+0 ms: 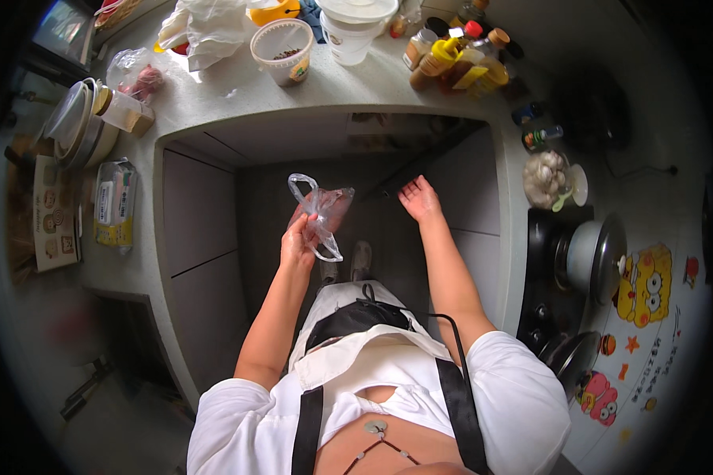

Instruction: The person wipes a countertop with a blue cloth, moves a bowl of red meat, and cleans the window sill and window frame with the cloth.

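Observation:
A clear plastic bag with looped handles hangs in front of my body, over the floor between the counters. Its neck is gathered, and something pinkish shows through the film, too unclear to name. My left hand is closed around it, with the thumb on the near side. Off to the right, my right hand is held out in the air, palm turned up and fingers loosely apart. Nothing lies in it, and it touches neither the bag nor the counter.
A grey counter wraps around me. On its far side stand a clear tub, white buckets and several sauce bottles. To the right are a bowl of garlic and a stove with a pot; wet wipes lie left.

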